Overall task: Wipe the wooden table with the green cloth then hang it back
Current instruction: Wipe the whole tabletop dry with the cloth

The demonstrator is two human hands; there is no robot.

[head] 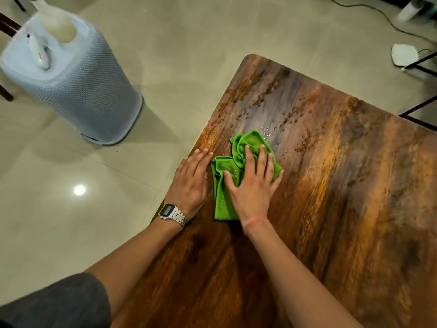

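A crumpled green cloth (pixel 223 192) lies on the wooden table (pixel 331 185), near its left edge. My right hand (pixel 254 183) presses flat on the cloth with spread, straight fingers. Beside it, my left hand (pixel 191 181) rests flat on the table edge, just left of the cloth, with a metal watch on its wrist. Small water droplets (pixel 267 129) sit on the wood just beyond the cloth.
A grey-white mesh bin (pixel 89 91) with a white spray bottle on top stands on the tiled floor to the left. Dark chair legs (pixel 418 110) and a white pad (pixel 404 54) with a cable lie at the far right.
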